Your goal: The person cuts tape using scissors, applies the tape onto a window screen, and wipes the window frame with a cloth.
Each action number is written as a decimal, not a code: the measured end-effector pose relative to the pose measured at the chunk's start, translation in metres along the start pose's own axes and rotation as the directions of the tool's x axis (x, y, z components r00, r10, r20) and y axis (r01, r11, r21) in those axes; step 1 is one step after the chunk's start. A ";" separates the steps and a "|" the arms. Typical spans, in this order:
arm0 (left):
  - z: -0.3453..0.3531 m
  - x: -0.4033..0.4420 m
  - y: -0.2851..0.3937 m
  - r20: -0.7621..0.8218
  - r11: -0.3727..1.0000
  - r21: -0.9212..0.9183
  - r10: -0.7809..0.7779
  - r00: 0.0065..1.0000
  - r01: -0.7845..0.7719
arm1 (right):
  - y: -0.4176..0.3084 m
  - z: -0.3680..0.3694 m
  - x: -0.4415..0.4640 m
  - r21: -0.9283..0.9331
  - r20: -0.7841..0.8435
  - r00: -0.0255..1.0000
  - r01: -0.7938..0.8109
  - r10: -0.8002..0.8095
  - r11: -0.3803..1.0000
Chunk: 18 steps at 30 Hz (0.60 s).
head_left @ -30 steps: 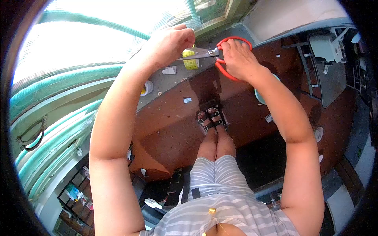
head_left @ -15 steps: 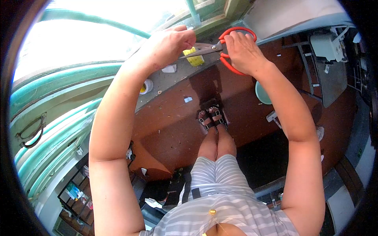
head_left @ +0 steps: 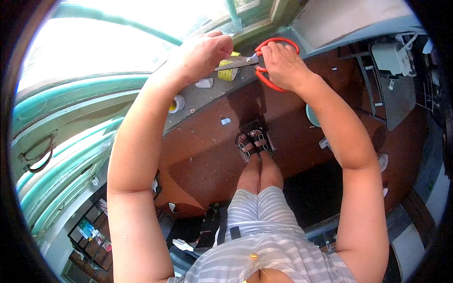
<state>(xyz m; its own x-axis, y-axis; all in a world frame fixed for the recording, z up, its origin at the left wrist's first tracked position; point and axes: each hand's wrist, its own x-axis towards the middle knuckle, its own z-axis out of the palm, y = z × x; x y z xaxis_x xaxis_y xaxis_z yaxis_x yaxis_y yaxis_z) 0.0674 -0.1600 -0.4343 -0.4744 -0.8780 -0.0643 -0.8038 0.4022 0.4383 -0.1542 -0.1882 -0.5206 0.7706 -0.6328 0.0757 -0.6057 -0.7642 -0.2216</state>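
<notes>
My right hand (head_left: 285,66) grips a large pair of scissors (head_left: 250,60) by its red handles, with fingers on the upper loop. The handles are spread, and the metal blades point left towards my left hand (head_left: 210,53). That hand is closed, its fingers curled in a pinch beside the window. Whatever lies between those fingers is hidden. The blade tips pass close under the curled fingers. Fine mesh (head_left: 228,28) shows just beyond the left hand, against the bright window. Behind the blades is a yellow item with dark marks (head_left: 228,73) on the grey ledge.
A white roll (head_left: 177,104) and a white scrap (head_left: 204,83) are on the ledge (head_left: 198,96). Green-covered window bars (head_left: 85,89) run along the left. A pale green basin (head_left: 313,113) stands on the red-brown floor (head_left: 198,155). A folding frame (head_left: 373,85) is at the right.
My right hand and the scissors have shifted left and slightly down, bringing the blades further under my left hand. The scissor handles look a little closer together. My left hand has barely moved.
</notes>
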 end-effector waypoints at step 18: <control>0.015 0.003 -0.009 -0.054 0.998 0.024 -0.064 0.996 0.066 | 0.004 0.009 0.003 0.163 0.006 0.999 -0.038 0.038 0.986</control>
<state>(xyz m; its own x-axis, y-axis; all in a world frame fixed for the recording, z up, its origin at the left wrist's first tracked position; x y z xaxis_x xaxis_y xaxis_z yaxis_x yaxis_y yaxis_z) 0.0682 -0.1623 -0.4518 -0.4014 -0.9148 -0.0437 -0.8416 0.3497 0.4116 -0.1523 -0.1920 -0.5298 0.7483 -0.6606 0.0613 -0.5944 -0.7086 -0.3802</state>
